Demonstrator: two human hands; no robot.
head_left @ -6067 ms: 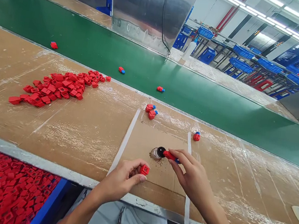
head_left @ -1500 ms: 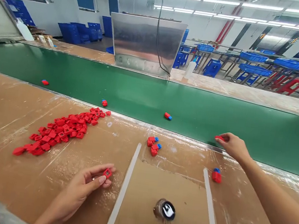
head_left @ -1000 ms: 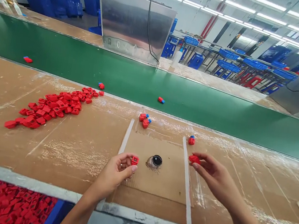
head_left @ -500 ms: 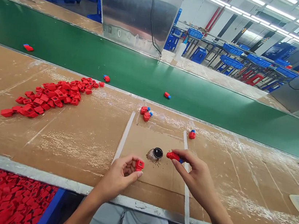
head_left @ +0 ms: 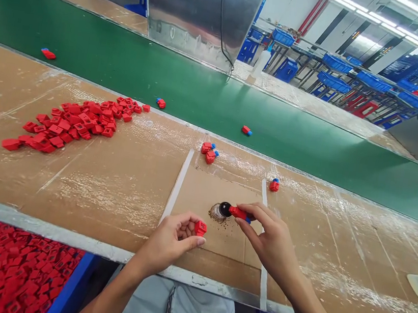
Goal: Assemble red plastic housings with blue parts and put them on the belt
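Observation:
My left hand (head_left: pixel 170 241) pinches a small red square cap (head_left: pixel 200 227) between thumb and fingers, just above the cardboard-covered bench. My right hand (head_left: pixel 271 239) grips a red and blue plug-like part (head_left: pixel 239 213) and holds its tip against a small round pot with a black inside (head_left: pixel 220 211) that stands on the cardboard pad (head_left: pixel 207 197). The two hands are a short way apart, left of and right of the pot.
A heap of red caps (head_left: pixel 74 123) lies at the left of the bench. Assembled red-blue parts lie at the bench's far edge (head_left: pixel 209 152) (head_left: pixel 274 185) and on the green conveyor belt (head_left: pixel 310 144). A blue bin of red caps (head_left: pixel 4 273) sits below left. A metal box (head_left: pixel 201 11) stands behind the belt.
My right hand reached to the belt's edge, came back with a red part and brought its tip to the pot. The left hand kept its red cap and moved near the pot.

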